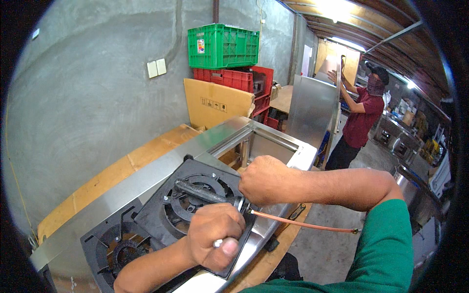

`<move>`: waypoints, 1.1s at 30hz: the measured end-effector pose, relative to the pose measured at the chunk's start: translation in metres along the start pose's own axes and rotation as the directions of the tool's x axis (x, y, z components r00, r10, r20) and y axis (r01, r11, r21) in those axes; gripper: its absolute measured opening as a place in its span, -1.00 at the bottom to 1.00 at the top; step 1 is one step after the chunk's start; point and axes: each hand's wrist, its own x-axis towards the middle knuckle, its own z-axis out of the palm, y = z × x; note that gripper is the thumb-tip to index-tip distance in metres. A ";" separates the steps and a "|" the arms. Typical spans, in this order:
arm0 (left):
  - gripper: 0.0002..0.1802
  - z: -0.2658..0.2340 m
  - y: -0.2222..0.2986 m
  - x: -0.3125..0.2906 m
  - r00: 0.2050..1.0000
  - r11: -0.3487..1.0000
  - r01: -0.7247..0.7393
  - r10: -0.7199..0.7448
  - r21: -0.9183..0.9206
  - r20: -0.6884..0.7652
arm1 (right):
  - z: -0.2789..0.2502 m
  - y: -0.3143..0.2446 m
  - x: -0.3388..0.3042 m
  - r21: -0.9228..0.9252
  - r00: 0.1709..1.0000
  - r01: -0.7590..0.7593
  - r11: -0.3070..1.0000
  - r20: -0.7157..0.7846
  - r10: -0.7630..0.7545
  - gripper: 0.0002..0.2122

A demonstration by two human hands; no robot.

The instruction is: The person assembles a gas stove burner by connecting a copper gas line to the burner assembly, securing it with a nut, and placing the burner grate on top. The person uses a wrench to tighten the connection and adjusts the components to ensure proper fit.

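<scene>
My left hand [215,234] is closed around a shiny metal tool, probably a wrench; its rounded end [218,242] pokes out by the thumb. At a fitting just beyond those knuckles, a metal jaw [241,203] shows. My right hand [266,180] makes a fist on the far side of the fitting, and whatever it grips is hidden. From the fitting a thin copper tube [303,224] runs right, with a brass end hanging past the table edge. A dark cast-iron burner pipe [200,191] lies across the black stove grate [168,188] and meets the fitting.
Beside it sits a second black grate [115,244] on the stainless steel counter [161,178]. The counter has a rectangular opening [268,144] at its far end. Cardboard [217,102], a green crate [222,46] and red crates [229,77] stand behind. Another person [361,110] handles a metal sheet [312,107].
</scene>
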 end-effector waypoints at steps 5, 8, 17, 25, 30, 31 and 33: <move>-0.76 0.005 0.002 0.003 1.000 1.000 -0.025 0.025 -0.017 -0.001 | 0.004 0.002 0.001 0.072 1.000 -0.029 0.997 0.004 0.029 -0.83; -0.76 0.005 0.003 0.000 0.999 0.999 -0.030 0.029 -0.017 -0.015 | 0.011 0.006 0.006 0.096 0.994 -0.056 0.994 0.098 0.047 -0.83; -0.66 0.009 0.000 0.010 0.998 0.997 -0.061 0.062 0.037 -0.027 | 0.091 0.024 0.018 0.594 0.991 0.131 0.794 -0.062 -0.117 -0.78; -0.74 -0.003 -0.001 0.005 0.997 0.999 -0.026 0.022 0.047 0.070 | 0.053 0.031 0.003 0.231 0.990 -0.090 0.969 0.125 0.063 -0.76; -0.75 -0.003 0.001 0.001 0.999 1.000 -0.001 0.000 0.027 0.039 | 0.004 0.011 -0.005 0.004 0.989 -0.068 0.998 0.130 0.067 -0.84; -0.75 -0.002 0.000 0.001 0.999 1.000 -0.005 0.004 0.023 0.045 | -0.001 0.006 -0.007 -0.013 0.991 -0.064 0.998 0.117 0.065 -0.85; -0.76 -0.003 0.000 0.003 0.998 0.999 -0.025 0.023 0.025 0.057 | -0.008 -0.006 -0.009 -0.048 0.999 -0.016 0.999 0.043 0.018 -0.87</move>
